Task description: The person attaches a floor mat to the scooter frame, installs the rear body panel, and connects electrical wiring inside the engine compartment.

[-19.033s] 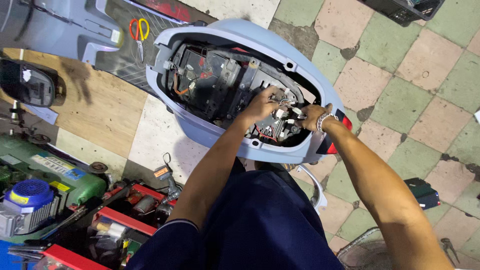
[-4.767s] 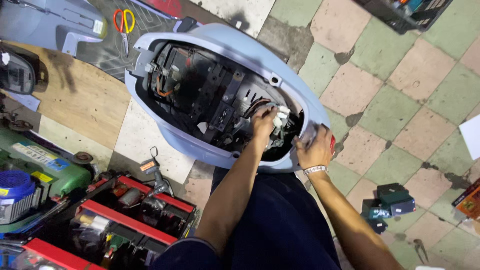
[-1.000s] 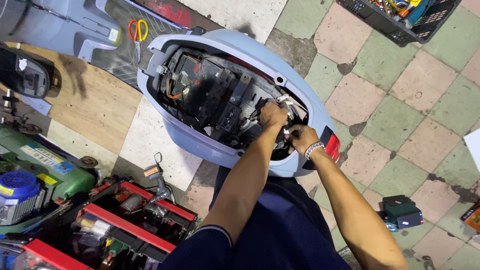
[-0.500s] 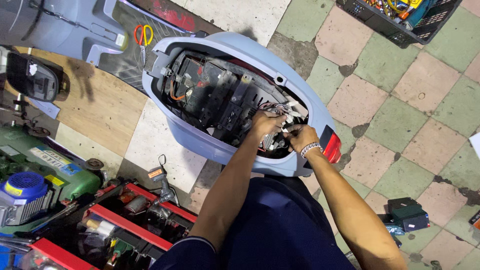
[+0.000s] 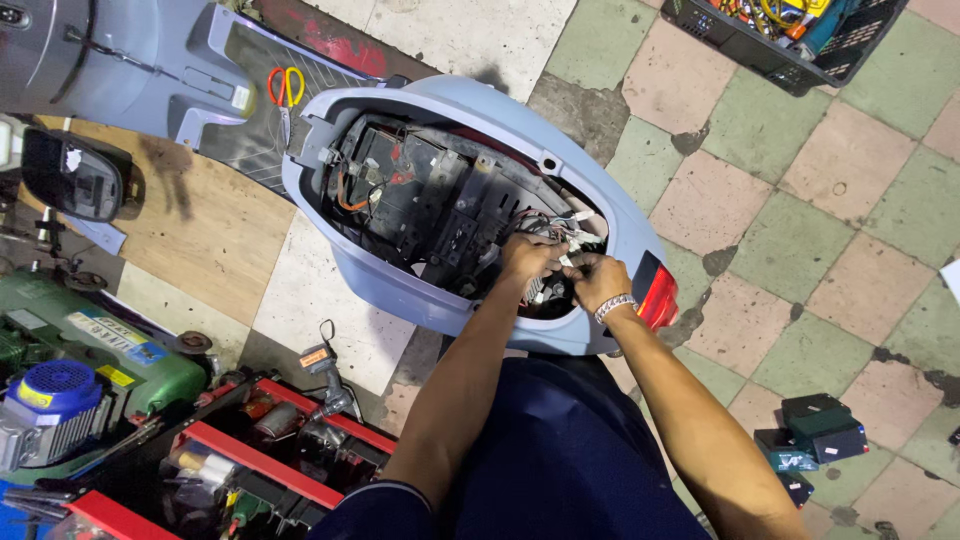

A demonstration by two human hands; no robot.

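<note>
Tiled floor [image 5: 840, 200] w/ open scooter body [image 5: 420, 290]; your left hand [image 5: 528, 256] & right hand [image 5: 597, 280] both pinch the wire bundle [image 5: 562, 238] inside, fingers closed.

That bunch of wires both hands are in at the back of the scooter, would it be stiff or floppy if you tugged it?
Probably floppy: the wires curve loosely in several directions between the left hand and right hand. Likely light, being thin strands. They seem to run deeper into the scooter body, so a tug would probably meet resistance.

Both hands [image 5: 565, 270] now closer together on the wire bundle [image 5: 560, 235].
</note>
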